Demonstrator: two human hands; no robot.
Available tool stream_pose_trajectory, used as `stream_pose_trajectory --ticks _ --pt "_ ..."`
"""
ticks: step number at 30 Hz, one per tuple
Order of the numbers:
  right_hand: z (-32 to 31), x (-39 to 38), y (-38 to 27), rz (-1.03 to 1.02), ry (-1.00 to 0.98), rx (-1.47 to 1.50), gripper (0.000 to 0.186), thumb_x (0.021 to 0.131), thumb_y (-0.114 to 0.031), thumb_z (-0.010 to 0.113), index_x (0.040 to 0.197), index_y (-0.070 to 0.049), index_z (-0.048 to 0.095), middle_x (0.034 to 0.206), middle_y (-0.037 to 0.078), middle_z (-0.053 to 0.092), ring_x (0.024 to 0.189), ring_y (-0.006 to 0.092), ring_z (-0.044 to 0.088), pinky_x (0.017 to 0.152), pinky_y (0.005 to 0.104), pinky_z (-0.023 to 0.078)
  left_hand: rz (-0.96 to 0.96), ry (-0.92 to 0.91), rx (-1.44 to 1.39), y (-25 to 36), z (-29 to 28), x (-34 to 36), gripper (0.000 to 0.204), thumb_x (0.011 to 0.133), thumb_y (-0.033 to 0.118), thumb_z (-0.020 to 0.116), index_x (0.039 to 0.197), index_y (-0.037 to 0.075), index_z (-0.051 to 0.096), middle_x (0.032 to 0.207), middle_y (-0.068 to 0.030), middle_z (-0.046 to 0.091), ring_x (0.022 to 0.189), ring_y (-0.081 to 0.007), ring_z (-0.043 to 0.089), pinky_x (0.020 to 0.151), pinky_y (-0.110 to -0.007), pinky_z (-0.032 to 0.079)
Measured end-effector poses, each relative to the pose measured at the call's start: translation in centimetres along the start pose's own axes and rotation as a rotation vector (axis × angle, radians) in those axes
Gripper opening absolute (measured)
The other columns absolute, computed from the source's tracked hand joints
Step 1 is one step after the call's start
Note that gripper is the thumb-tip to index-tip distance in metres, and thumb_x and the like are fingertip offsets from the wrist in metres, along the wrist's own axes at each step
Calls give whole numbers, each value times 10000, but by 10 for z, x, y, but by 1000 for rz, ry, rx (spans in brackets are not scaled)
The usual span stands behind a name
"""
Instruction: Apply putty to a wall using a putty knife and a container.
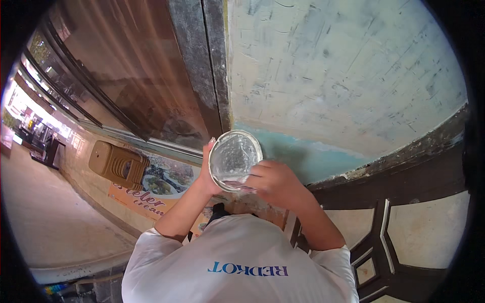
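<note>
A round tub (235, 161) with a pale rim is held up in front of my chest, its open top facing up. Its inside looks greyish, shiny and wet; what it holds is unclear. My left hand (208, 174) wraps around the tub's left side, thumb close to the rim. My right hand (273, 183) is at the tub's lower right edge with its fingers curled over the rim. Whatever those fingers may hold is hidden and slightly blurred.
A patched, scraped pale wall (333, 76) rises ahead, turquoise along its lower part. Dark-framed glass (126, 60) stands at left. A stack of brown plastic stools (118, 164) sits beside a printed food banner (161, 179). Dark wood panelling (389, 232) is on the right.
</note>
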State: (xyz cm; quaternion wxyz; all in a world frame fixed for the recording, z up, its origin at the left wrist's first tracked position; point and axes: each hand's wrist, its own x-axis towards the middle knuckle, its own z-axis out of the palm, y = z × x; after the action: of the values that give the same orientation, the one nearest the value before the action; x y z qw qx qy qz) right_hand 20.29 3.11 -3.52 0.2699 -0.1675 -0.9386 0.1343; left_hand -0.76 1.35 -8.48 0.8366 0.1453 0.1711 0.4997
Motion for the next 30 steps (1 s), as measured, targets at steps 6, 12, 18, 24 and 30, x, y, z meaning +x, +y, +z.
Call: stream_pose_trajectory --ticks 6,12,18,24,30 --pt "22 43 8 187 243 18 171 726 -81 701 889 -128 682 907 61 617 797 278 585 690 401 508 34 78 1 32 -18 -6 822 860 731 365 1400 124 490 1330 -140 575 1168 -312 592 974 -486 499" --pt "26 72 -7 -14 18 -77 124 759 -98 672 876 -121 639 835 15 568 818 234 590 716 350 529 -48 -188 -145 66 -41 -6 799 886 707 360 1405 112 486 1376 -164 538 1199 -357 558 992 -508 467" --pt "34 73 11 62 37 8 141 773 -100 714 904 -104 662 829 39 611 790 260 593 676 387 512 103 26 -42 57 -40 -8 810 866 699 407 1413 105 470 1365 -162 545 1198 -348 561 995 -502 473" --pt "20 62 6 621 414 369 155 916 -136 639 986 1 655 840 125 670 684 193 604 650 329 484 420 68 58 36 -26 -3 912 829 739 427 1455 77 394 1412 -142 499 1262 -308 526 1057 -477 446" --pt "29 45 25 776 594 612 227 943 -136 598 1102 21 638 817 48 648 685 94 528 631 275 447 527 30 259 -2 -25 3 1098 687 806 555 1513 128 300 1490 -131 400 1332 -314 453 1095 -494 405"
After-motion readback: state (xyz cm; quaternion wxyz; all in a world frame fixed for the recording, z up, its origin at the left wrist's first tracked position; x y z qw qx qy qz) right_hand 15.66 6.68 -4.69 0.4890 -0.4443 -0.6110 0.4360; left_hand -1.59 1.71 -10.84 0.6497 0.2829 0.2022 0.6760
